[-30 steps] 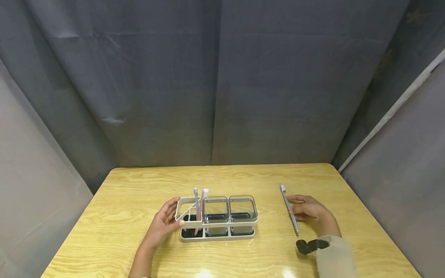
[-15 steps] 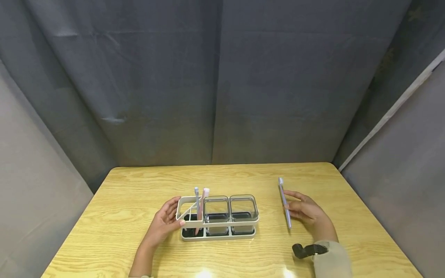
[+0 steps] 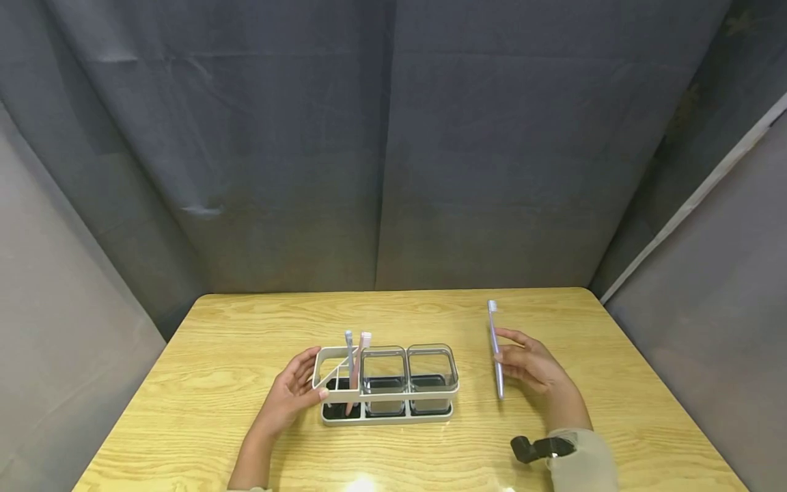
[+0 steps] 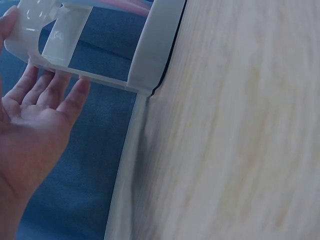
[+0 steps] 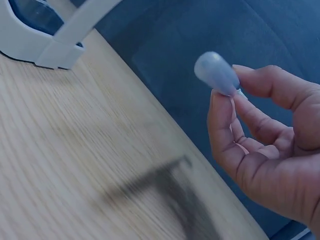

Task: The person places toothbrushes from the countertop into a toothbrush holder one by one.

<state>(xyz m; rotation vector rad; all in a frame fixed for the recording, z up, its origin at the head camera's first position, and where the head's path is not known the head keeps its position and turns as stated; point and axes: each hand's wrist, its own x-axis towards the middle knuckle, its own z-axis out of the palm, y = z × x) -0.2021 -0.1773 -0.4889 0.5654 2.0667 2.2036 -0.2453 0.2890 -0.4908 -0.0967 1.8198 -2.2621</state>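
My right hand (image 3: 533,364) pinches a light purple toothbrush (image 3: 494,342) above the table, bristle end pointing away from me. In the right wrist view its rounded handle end (image 5: 216,72) sticks out between thumb and fingertips. My left hand (image 3: 292,391) grips the left end of a white toothbrush holder (image 3: 402,397), thumb at the front rim and fingers round the side. In the left wrist view the fingertips (image 4: 80,90) touch the holder's frame. A blue toothbrush (image 3: 350,348) and a pink toothbrush (image 3: 356,372) stand leaning in its left section.
Two clear square cups (image 3: 432,369) sit in the holder's middle and right sections. The wooden table (image 3: 246,328) ends at a dark curtain (image 3: 295,171) at the back. A black strap piece (image 3: 541,448) juts from the right wrist.
My right hand has lifted the purple toothbrush and carried it left and away from me, turning it more upright in the view. The left hand and holder have barely moved.
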